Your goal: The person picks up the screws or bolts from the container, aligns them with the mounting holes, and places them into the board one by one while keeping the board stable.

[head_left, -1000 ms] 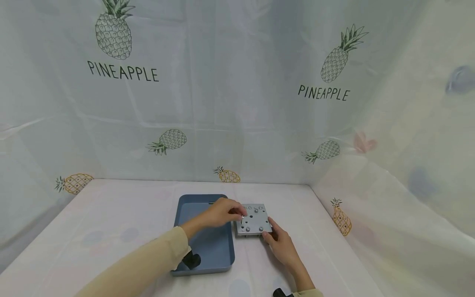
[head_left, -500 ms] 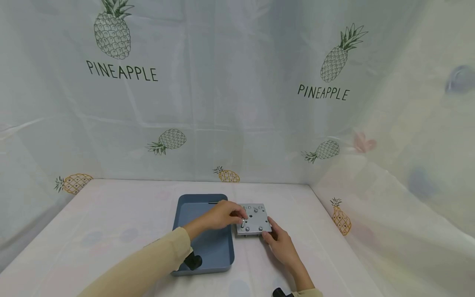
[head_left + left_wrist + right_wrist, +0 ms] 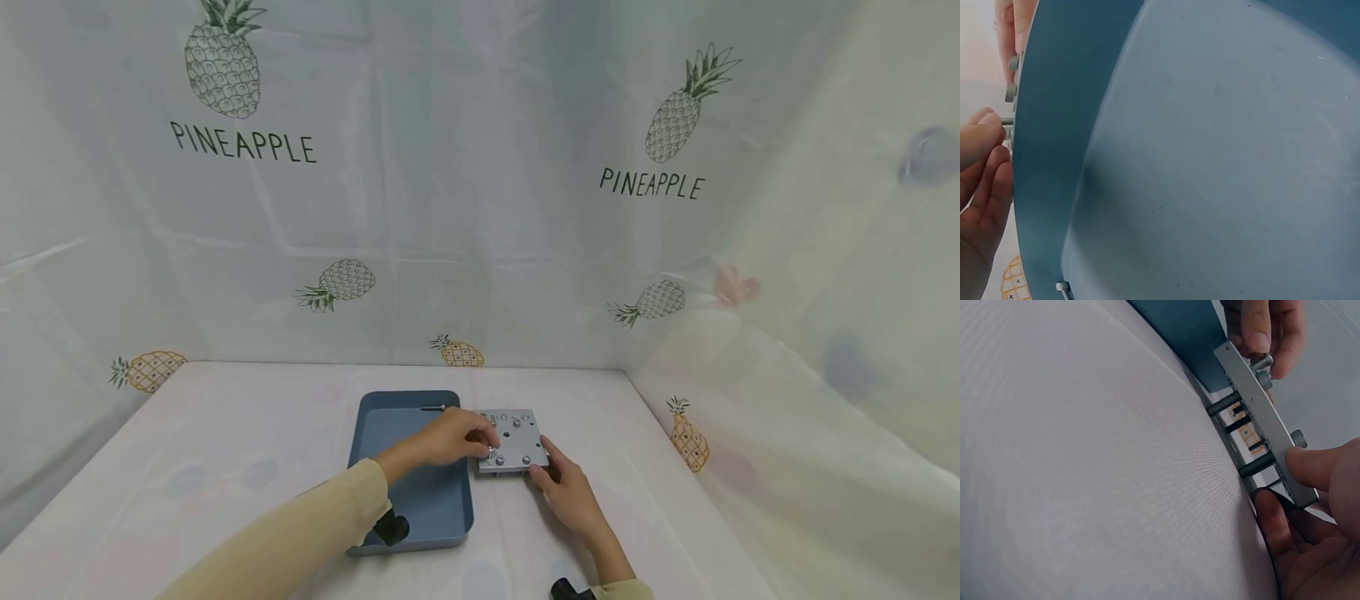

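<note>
A silver metal plate [image 3: 516, 447] sits just right of the blue tray, with stamped letters along its far edge. Several socket-head bolts [image 3: 1298, 439] stand in its holes, and threaded shanks [image 3: 1256, 465] show beneath it in the right wrist view. My left hand [image 3: 450, 437] reaches over the tray and pinches a bolt [image 3: 1262, 361] between thumb and fingertips at the plate's near left corner. My right hand [image 3: 567, 493] grips the plate's near right corner, its thumb [image 3: 1313, 467] on the upper side and fingers below.
The blue tray [image 3: 444, 533] stands directly left of the plate, under my left forearm. One loose bolt [image 3: 432, 408] lies in its far end. A white cloth [image 3: 247, 433] covers the table, and a pineapple-print curtain [image 3: 480, 208] hangs behind.
My left fingertips have come down a little toward the plate, and the pinched bolt shows less above it. More of the tray's loose bolt is visible. My right hand holds still.
</note>
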Motion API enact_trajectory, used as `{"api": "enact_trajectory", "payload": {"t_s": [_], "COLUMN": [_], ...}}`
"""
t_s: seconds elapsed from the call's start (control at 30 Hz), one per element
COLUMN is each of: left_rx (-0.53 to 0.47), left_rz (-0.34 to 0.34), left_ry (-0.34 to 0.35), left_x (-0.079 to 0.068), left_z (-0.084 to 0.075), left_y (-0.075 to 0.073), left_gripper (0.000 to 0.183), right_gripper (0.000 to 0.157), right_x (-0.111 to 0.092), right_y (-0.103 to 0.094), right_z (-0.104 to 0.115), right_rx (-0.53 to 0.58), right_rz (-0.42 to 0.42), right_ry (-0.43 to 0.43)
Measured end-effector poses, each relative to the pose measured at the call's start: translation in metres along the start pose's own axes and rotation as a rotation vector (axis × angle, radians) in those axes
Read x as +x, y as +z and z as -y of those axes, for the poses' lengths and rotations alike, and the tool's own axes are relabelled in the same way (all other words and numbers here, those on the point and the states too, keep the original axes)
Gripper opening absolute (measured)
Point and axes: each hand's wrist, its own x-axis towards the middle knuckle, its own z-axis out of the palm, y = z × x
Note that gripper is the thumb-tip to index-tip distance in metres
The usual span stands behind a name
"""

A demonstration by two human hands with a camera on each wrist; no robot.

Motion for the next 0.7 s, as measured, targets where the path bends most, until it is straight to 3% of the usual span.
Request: {"api": "enact_trajectory", "payload": {"t_s": [0.17, 0.3, 0.53, 0.7], "left_rx": [-0.012, 0.005, 0.109, 0.193], "left_rz": [-0.012, -0.090, -0.311, -0.340], "left_ry": [0.022, 0.024, -0.089, -0.168], "left_x": [0.001, 0.001, 0.002, 0.001], "left_z": [0.001, 0.002, 0.012, 0.025], "left_y": [0.000, -0.009, -0.035, -0.043], "left_gripper": [0.014, 0.015, 0.014, 0.014], "right_gripper": [0.064, 0.064, 0.064, 0.064], "right_x": [0.000, 0.002, 0.001, -0.001], "right_y": [-0.001, -0.001, -0.001, 0.000], "right_z": [-0.001, 0.001, 0.001, 0.000], "right_rx": [-0.002, -0.003, -0.020, -0.019], "right_rz": [0.001, 0.002, -0.007, -0.003], "right_ry": [-0.010, -0.021, -0.021, -0.017]}}
